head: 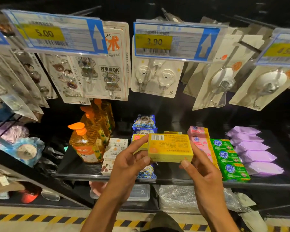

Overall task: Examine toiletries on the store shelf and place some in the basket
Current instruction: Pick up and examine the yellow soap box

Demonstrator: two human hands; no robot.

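Note:
A yellow soap box [170, 148] is held up in front of the shelf, its printed back and barcode facing me. My left hand [130, 166] pinches its left end between thumb and fingers. My right hand [200, 171] grips its right end, thumb under the front edge. Behind the box lie more yellow boxes [138, 138], pink soap packs [198, 136] and green soap bars [231, 163] on the black shelf [84, 168]. No basket is in view.
Orange pump bottles [89, 144] stand left of my hands, with small white soap boxes [115, 151] beside them. Purple packs [256, 154] lie at the right. Hook packs [155, 77] and price tags [172, 42] hang above. A striped floor line [40, 218] runs below.

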